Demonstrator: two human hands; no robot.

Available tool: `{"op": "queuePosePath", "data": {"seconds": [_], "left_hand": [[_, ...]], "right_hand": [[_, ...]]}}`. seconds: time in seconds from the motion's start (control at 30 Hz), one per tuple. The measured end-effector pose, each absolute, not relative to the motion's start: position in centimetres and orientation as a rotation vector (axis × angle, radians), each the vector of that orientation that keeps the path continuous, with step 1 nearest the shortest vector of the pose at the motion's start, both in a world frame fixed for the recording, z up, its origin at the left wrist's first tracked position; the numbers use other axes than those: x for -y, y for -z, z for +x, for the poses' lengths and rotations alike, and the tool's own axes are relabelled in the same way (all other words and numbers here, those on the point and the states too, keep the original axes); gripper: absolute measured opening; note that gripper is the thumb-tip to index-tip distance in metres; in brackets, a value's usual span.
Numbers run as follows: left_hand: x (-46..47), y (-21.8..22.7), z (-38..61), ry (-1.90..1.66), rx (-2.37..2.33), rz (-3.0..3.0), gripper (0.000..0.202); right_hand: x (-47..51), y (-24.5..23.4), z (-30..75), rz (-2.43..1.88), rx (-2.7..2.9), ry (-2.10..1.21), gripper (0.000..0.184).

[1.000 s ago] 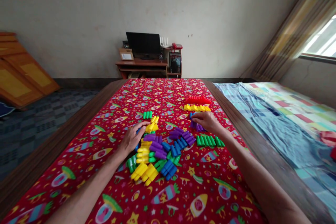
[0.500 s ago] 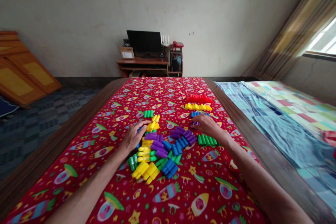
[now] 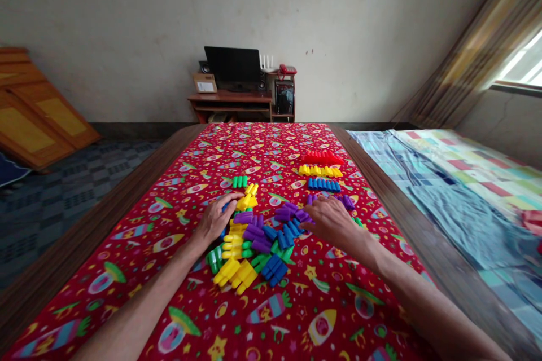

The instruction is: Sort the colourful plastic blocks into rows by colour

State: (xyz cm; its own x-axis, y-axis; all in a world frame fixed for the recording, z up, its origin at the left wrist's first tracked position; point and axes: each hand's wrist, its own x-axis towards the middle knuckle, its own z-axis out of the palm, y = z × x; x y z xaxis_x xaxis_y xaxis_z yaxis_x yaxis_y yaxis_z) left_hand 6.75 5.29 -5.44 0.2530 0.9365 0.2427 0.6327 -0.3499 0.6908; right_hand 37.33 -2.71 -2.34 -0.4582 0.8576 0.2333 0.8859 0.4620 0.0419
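My left hand rests at the left edge of a loose pile of plastic blocks, fingers stretched out and loosely curved. A blue block shows partly under it, beside yellow blocks. Over the right side of the pile is my right hand, open, with its fingertips at a purple block; whether they touch it is unclear. Behind that hand runs a row of purple blocks, partly hidden. It also covers most of a green row.
Farther back on the red patterned cloth lie rows of blue blocks, yellow blocks and red blocks. A green block lies beyond the pile. A bed stands right of the table.
My right hand has moved from the purple row back toward me and slightly left, to the purple blocks in the pile. The blue row is now uncovered. My left hand stays put.
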Motion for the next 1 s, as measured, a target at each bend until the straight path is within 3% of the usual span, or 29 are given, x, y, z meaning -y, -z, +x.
{"op": "queuePosePath", "data": {"seconds": [0.27, 0.6, 0.8, 1.0], "left_hand": [[-5.5, 5.7, 6.7, -0.91, -1.388, 2.094, 0.048], [-5.6, 6.0, 6.6, -0.898, -1.389, 2.101, 0.049], [-5.5, 5.8, 6.6, -0.884, -1.4, 2.118, 0.048], [-5.6, 5.9, 6.5, -0.885, -1.398, 2.124, 0.049]], "right_hand": [[3.9, 4.0, 35.8, -1.565, 2.521, 0.393, 0.019], [4.4, 2.2, 35.6, -1.463, 2.653, 0.141, 0.022], [3.3, -0.3, 38.2, -1.64, 2.583, 0.135, 0.009], [3.8, 0.9, 38.0, -1.631, 2.674, 0.191, 0.032]]}}
